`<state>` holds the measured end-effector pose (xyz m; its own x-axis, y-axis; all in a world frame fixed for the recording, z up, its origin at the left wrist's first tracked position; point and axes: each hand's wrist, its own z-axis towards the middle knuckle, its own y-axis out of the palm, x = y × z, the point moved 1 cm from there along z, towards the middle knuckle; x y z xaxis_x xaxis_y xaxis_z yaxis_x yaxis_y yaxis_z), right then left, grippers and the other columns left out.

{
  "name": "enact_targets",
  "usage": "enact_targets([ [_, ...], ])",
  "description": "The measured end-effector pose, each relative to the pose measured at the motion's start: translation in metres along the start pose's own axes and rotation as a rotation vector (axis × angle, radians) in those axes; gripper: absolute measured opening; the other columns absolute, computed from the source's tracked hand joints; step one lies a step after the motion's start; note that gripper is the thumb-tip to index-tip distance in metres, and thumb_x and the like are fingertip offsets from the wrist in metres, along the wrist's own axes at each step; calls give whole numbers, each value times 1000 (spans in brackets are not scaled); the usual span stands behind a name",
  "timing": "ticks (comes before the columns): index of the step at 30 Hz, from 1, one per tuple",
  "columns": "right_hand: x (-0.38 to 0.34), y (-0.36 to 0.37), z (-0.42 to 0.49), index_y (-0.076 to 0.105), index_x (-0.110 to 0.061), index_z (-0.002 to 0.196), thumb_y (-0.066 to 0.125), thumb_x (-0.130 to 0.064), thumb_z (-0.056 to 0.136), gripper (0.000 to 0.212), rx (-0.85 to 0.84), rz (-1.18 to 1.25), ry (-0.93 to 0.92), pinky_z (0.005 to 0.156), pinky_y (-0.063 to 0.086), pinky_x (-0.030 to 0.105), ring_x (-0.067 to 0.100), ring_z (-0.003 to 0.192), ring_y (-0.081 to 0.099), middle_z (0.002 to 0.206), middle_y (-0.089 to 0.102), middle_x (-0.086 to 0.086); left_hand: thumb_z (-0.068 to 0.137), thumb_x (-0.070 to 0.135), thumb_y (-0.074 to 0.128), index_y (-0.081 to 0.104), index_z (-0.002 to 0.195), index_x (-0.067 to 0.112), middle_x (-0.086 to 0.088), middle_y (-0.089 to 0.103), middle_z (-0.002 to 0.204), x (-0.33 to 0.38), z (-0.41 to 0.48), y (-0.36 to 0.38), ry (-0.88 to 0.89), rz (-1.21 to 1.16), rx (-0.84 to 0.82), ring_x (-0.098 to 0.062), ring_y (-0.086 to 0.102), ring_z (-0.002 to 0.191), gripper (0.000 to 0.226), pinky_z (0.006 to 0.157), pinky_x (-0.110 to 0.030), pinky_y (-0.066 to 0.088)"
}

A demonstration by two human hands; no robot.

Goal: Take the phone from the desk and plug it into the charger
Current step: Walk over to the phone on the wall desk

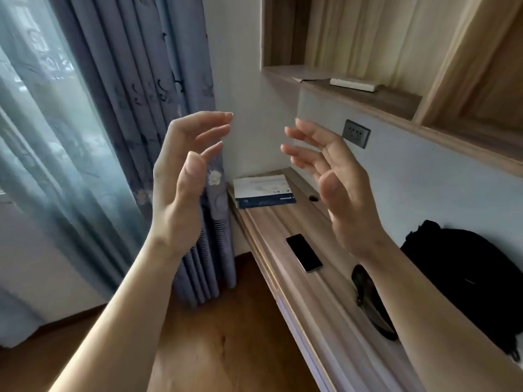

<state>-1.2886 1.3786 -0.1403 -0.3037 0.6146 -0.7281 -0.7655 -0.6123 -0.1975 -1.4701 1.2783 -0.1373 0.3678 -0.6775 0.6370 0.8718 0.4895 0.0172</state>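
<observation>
A black phone (pixel 304 252) lies flat, screen up, on the wooden desk (pixel 305 295), near its front edge. My left hand (pixel 184 176) and my right hand (pixel 336 188) are both raised in the air above the desk, palms facing each other, fingers spread, holding nothing. The right hand hangs above and slightly behind the phone; the left is out over the floor, left of the desk. A grey wall socket (pixel 356 133) sits on the wall behind my right hand. No charger or cable shows.
A blue-and-white box (pixel 263 190) lies at the desk's far end. A black backpack (pixel 464 281) leans on the wall at right, with a dark case (pixel 370 304) beside it. Wooden shelves (pixel 368 94) hang above; curtains (pixel 127 108) cover the window at left.
</observation>
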Motion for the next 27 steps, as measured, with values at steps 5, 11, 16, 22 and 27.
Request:
enact_targets([
  [5, 48, -19, 20, 40, -9, 150, 47, -83, 82, 101, 62, -18, 41, 117, 43, 39, 20, 137, 57, 150, 53, 5, 98, 71, 51, 59, 129, 29, 3, 65, 138, -68, 27, 20, -50, -51, -65, -27, 62, 134, 53, 112, -42, 48],
  [11, 127, -44, 47, 41, -12, 149, 46, -80, 86, 93, 122, -45, 96, 116, 44, 37, 18, 137, 56, 152, 52, 7, 92, 78, 52, 60, 126, 36, 6, 65, 138, -150, 56, 49, -119, -49, -135, -24, 62, 136, 55, 112, -40, 48],
  [16, 184, -61, 60, 41, -11, 149, 48, -78, 87, 92, 148, -73, 170, 115, 43, 34, 19, 138, 55, 152, 52, 6, 94, 76, 51, 58, 127, 31, 1, 64, 137, -211, 67, 66, -184, -93, -149, -26, 61, 135, 57, 112, -40, 48],
  [22, 234, -80, 56, 42, -15, 145, 49, -76, 88, 83, 214, -68, 267, 112, 44, 29, 19, 136, 57, 143, 55, -5, 97, 72, 51, 60, 125, 28, 2, 67, 132, -278, 65, 96, -265, -189, -177, -27, 63, 129, 52, 110, -42, 50],
  [27, 277, -89, 41, 42, -11, 146, 50, -73, 90, 84, 302, -109, 351, 110, 46, 31, 19, 134, 59, 143, 56, 0, 98, 73, 47, 60, 124, 26, -1, 66, 130, -339, 46, 117, -369, -216, -239, -28, 63, 127, 55, 111, -54, 51],
])
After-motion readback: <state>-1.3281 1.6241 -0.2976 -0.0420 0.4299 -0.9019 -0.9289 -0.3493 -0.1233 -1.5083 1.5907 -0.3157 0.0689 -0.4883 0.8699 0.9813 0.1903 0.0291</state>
